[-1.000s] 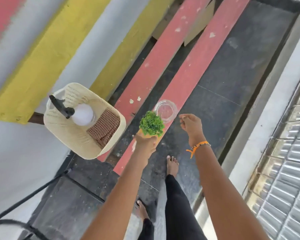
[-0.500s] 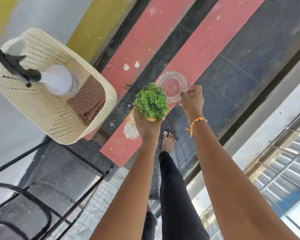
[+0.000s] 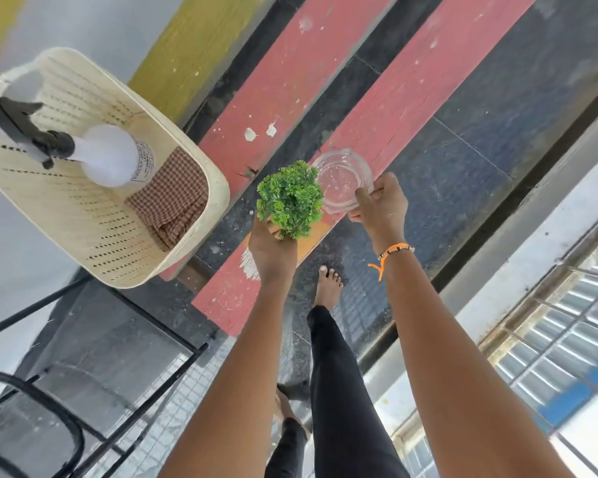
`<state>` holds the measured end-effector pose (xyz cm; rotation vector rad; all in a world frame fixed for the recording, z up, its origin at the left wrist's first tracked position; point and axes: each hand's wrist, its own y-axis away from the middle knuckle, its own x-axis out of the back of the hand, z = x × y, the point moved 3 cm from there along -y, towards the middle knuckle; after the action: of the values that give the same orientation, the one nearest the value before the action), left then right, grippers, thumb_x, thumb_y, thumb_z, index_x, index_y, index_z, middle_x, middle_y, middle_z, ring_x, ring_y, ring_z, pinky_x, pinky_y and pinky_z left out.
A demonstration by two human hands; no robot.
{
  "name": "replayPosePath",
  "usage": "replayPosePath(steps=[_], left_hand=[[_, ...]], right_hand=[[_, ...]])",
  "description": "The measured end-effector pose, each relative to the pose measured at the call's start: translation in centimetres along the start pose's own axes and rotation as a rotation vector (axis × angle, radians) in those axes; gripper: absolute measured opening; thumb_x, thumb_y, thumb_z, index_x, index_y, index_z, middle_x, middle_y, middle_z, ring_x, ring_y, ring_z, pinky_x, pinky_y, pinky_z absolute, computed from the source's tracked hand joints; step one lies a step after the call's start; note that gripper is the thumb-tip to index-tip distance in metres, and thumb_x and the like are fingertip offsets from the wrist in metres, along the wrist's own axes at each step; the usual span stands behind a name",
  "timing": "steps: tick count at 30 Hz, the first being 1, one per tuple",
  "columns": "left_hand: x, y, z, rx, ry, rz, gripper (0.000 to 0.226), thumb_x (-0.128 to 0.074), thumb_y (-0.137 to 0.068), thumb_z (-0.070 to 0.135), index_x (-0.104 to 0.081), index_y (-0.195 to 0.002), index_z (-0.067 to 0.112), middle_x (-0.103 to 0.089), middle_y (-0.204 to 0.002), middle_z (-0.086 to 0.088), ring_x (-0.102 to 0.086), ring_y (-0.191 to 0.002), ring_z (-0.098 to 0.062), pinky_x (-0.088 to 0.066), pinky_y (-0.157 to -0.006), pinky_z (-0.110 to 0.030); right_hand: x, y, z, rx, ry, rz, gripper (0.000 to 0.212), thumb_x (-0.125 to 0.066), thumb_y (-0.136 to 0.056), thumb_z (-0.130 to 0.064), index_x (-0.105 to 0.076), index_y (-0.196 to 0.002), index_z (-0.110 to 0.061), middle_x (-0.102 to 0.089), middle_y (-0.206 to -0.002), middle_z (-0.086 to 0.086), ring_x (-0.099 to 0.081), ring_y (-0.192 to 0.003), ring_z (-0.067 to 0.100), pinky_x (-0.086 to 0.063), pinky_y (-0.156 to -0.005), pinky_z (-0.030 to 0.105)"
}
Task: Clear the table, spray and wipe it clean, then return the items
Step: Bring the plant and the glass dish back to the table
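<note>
Glass dish (image 3: pixel 342 179) pinched at its near rim by right hand (image 3: pixel 380 207); left hand (image 3: pixel 271 244) grips plant (image 3: pixel 289 198) just left, over the bench (image 3: pixel 394 98).

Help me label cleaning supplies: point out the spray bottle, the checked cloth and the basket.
spray bottle (image 3: pixel 109 155), head view, white body.
checked cloth (image 3: pixel 171 198), head view, middle of the folded fabric.
basket (image 3: pixel 218 198), head view, right rim.

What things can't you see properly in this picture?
- Plant pot: head view, hidden under the green plant and the left hand.
- Spray bottle label: too small to read.
- Checked cloth: its lower folds are hidden by the basket wall.
- Spray trigger: cut off by the left edge.
</note>
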<state>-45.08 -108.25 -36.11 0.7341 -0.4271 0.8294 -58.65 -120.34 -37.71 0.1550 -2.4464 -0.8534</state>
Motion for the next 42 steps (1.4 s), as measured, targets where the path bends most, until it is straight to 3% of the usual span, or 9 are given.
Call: replayPosePath(steps=[6, 8, 12, 14, 20, 28, 31, 37, 42], left_hand=[[5.6, 2.6, 1.7, 0.085, 0.268, -0.002, 0.044, -0.07, -0.078, 0.012, -0.054, -0.113, 0.033, -0.06, -0.098, 0.027, -0.056, -0.093, 0.011, -0.042, -0.078, -0.01], [8.3, 3.8, 2.4, 0.063, 0.332, -0.008, 0.044, -0.07, -0.078, 0.011, -0.054, -0.109, 0.037, -0.063, -0.094, 0.028, -0.057, -0.09, 0.015, -0.045, -0.074, -0.005], [15.0, 6.5, 3.0, 0.052, 0.391, 0.083, 0.039, -0.075, -0.073, 0.016, -0.059, -0.108, 0.017, -0.07, -0.088, 0.004, -0.064, -0.078, -0.01, -0.055, -0.069, -0.017], [18.2, 7.8, 3.0, 0.001, 0.443, 0.099, 0.031, -0.071, -0.072, 0.015, -0.06, -0.097, 0.029, -0.069, -0.079, 0.017, -0.06, -0.069, 0.001, -0.045, -0.056, -0.006], [27.7, 11.6, 1.3, -0.045, 0.539, 0.213, 0.042, -0.069, -0.079, 0.015, -0.059, -0.094, 0.053, -0.069, -0.094, 0.026, -0.062, -0.087, 0.009, -0.043, -0.067, 0.0], [40.5, 14.4, -7.5, 0.011, 0.608, 0.452, 0.042, -0.069, -0.081, 0.019, -0.053, -0.106, 0.049, -0.064, -0.102, 0.027, -0.057, -0.094, 0.012, -0.04, -0.072, 0.002], [44.8, 14.6, -11.9, 0.036, 0.643, 0.497, 0.038, -0.072, -0.077, 0.023, -0.057, -0.106, 0.042, -0.069, -0.097, 0.02, -0.062, -0.077, 0.0, -0.047, -0.066, -0.013], [54.1, 12.5, -19.8, 0.084, 0.621, 0.54, 0.041, -0.075, -0.068, 0.028, -0.061, -0.107, 0.033, -0.071, -0.101, 0.012, -0.065, -0.096, -0.008, -0.051, -0.084, -0.032], [62.5, 7.6, -23.8, 0.097, 0.501, 0.583, 0.042, -0.075, -0.072, 0.023, -0.058, -0.11, 0.028, -0.069, -0.101, 0.01, -0.064, -0.09, -0.007, -0.049, -0.073, -0.018]], right_hand=[[1.0, 5.4, -3.0, 0.044, -0.112, 0.025, 0.025, -0.06, -0.08, -0.012, -0.037, -0.072, -0.016, -0.061, -0.076, 0.021, -0.063, -0.042, 0.013, -0.051, -0.039, 0.023], [0.8, 7.9, -4.7, 0.062, -0.153, -0.005, 0.024, -0.061, -0.079, -0.012, -0.038, -0.075, -0.014, -0.057, -0.07, 0.017, -0.062, -0.04, 0.012, -0.054, -0.042, 0.026], [-0.6, 14.0, -8.3, 0.131, -0.132, -0.138, 0.023, -0.062, -0.078, -0.01, -0.04, -0.079, -0.014, -0.057, -0.067, 0.016, -0.06, -0.039, 0.012, -0.054, -0.047, 0.029], [-1.2, 17.2, -9.6, 0.165, -0.114, -0.182, 0.022, -0.062, -0.078, -0.011, -0.04, -0.081, -0.013, -0.057, -0.067, 0.015, -0.06, -0.038, 0.011, -0.057, -0.051, 0.034], [-4.3, 26.3, -12.1, 0.261, -0.085, -0.325, 0.024, -0.065, -0.082, -0.018, -0.041, -0.077, -0.019, -0.056, -0.069, 0.013, -0.06, -0.04, 0.009, -0.056, -0.051, 0.035], [-14.0, 38.5, -13.0, 0.332, -0.024, -0.615, 0.024, -0.065, -0.082, -0.012, -0.041, -0.085, -0.015, -0.058, -0.078, 0.02, -0.061, -0.043, 0.01, -0.052, -0.047, 0.022], [-18.3, 42.9, -12.7, 0.345, -0.004, -0.667, 0.023, -0.062, -0.082, -0.008, -0.04, -0.083, -0.016, -0.058, -0.073, 0.018, -0.061, -0.043, 0.011, -0.054, -0.048, 0.024], [-27.6, 50.3, -12.2, 0.37, 0.065, -0.682, 0.02, -0.059, -0.079, -0.007, -0.04, -0.08, -0.014, -0.062, -0.061, 0.013, -0.062, -0.045, 0.013, -0.055, -0.051, 0.029], [-36.6, 54.5, -13.7, 0.4, 0.046, -0.669, 0.023, -0.059, -0.08, -0.008, -0.037, -0.078, -0.016, -0.059, -0.062, 0.012, -0.059, -0.042, 0.01, -0.056, -0.051, 0.03]])
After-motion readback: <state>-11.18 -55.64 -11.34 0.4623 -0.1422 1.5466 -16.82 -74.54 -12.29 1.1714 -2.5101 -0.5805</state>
